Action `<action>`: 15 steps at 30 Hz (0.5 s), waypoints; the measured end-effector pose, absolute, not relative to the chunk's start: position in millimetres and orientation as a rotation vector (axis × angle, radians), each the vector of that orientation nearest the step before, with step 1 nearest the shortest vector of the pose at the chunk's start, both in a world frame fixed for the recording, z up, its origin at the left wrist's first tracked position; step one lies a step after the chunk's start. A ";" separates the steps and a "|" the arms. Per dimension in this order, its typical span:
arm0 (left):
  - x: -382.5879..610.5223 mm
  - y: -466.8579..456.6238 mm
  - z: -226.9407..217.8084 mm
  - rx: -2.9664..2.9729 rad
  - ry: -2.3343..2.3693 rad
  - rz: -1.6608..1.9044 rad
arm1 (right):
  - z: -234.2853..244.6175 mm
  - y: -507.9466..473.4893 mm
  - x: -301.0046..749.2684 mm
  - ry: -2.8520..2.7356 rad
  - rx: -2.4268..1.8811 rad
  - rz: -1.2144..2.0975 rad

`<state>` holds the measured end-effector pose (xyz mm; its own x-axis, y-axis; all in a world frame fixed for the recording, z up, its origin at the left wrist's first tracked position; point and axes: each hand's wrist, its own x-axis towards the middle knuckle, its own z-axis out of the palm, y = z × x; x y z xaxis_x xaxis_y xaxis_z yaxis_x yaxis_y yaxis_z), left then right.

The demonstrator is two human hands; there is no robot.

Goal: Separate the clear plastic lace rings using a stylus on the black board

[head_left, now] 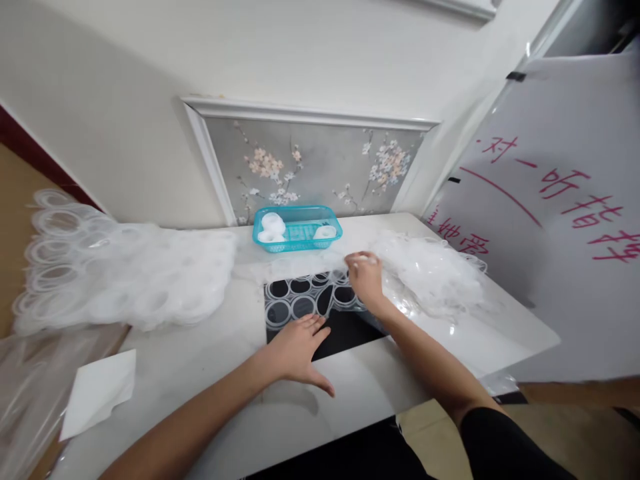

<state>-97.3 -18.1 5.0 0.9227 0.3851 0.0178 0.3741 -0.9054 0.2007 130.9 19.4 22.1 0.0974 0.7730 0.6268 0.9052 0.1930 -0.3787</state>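
A translucent plastic sheet with ring outlines lies over a black mat on the table. Fingers spread, my left hand rests at the sheet's near edge with the thumb pointing away. My right hand is closed in a pinch on the sheet's right part, which looks creased and partly raised there. Behind the mat stands a blue plastic basket containing several white translucent pieces.
A large stack of translucent ring-cut sheets covers the table's left side. Tangled clear plastic scraps are heaped at the right. A white paper lies front left. A whiteboard with red writing borders the right side.
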 end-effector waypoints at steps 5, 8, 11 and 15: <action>-97.2 -26.0 0.3 2.871 0.661 0.115 | 18.7 26.9 111.9 -1.504 -1.336 0.210; -97.3 -35.3 -0.2 2.844 0.714 0.098 | -0.6 10.0 86.6 -1.797 -1.168 0.583; -97.3 -44.9 1.3 2.800 0.773 0.039 | -8.5 2.7 78.0 -1.977 -1.129 0.753; -96.3 -51.0 3.4 2.760 0.867 -0.059 | -6.6 6.8 83.4 -2.075 -1.134 0.756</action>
